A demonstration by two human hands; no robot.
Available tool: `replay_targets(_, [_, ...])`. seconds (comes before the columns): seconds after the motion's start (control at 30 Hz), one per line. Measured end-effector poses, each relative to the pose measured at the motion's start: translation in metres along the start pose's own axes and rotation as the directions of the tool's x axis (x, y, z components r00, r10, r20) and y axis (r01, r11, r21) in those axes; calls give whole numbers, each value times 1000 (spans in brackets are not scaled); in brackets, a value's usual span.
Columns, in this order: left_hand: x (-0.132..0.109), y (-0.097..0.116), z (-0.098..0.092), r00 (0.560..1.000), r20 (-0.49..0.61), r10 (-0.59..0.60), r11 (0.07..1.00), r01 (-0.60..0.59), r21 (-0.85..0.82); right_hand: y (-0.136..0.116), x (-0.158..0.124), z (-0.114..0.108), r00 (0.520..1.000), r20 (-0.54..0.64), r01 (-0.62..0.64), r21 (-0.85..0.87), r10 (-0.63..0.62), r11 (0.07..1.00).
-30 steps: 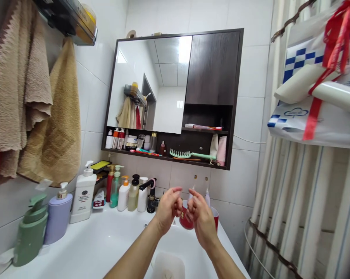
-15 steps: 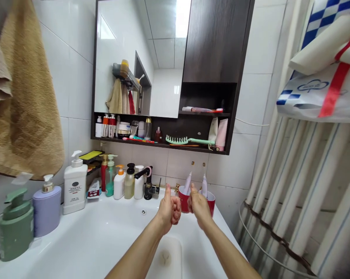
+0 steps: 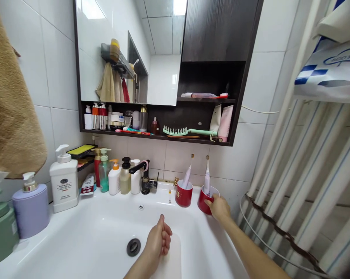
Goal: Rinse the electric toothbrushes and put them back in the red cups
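Note:
My right hand grips the right-hand red cup at the back right of the white sink; the cup tilts slightly and holds a pink electric toothbrush. A second red cup with another toothbrush stands just left of it. My left hand hovers low over the basin near the drain, fingers curled loosely with nothing visible in them.
A black tap and several pump bottles line the sink's back edge. A white dispenser, a lilac one and a green one stand at left. Above hangs a mirror cabinet; a striped curtain hangs at right.
Both hands were raised together in front of the cups. Now the right hand has reached to the right cup and closed on it, the left has dropped over the basin. The view tilted down.

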State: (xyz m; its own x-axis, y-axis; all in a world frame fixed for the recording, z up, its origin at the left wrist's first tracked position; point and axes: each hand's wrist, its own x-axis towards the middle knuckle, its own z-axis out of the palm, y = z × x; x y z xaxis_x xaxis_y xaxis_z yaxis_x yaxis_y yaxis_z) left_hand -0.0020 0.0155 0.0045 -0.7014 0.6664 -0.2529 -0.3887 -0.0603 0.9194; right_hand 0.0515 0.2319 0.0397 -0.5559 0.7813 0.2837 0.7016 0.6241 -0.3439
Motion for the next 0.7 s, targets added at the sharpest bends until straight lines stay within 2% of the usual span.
replay_targets(0.13, [-3, 6, -5, 998, -4, 69, 998, -69, 11, 8, -29, -13, 997, -41, 61, -20, -62, 998])
replay_targets(0.23, [-4, 9, -4, 990, -3, 138, 984, -137, 115, 9, -60, -24, 990, -33, 137, -2, -137, 991])
replay_targets(0.33, [-4, 14, 2, 974, 18, 224, 940, -221, 262, -1, -93, -26, 976, 11, 218, 56, -219, 974])
replay_targets(0.43, [-3, 19, 11, 913, 57, 405, 840, -396, 371, -19, -123, -14, 951, 64, 290, 148, -301, 946])
replay_targets(0.5, [0, 21, 15, 871, 52, 488, 785, -464, 411, -32, -139, -1, 932, 92, 327, 210, -351, 921])
replay_targets(0.6, [7, 15, 14, 897, 27, 441, 807, -409, 426, -49, -154, 20, 907, 118, 360, 281, -404, 890])
replay_targets(0.7, [15, 3, 6, 904, 85, 418, 802, -412, 433, -59, -158, 34, 895, 137, 368, 308, -424, 877])
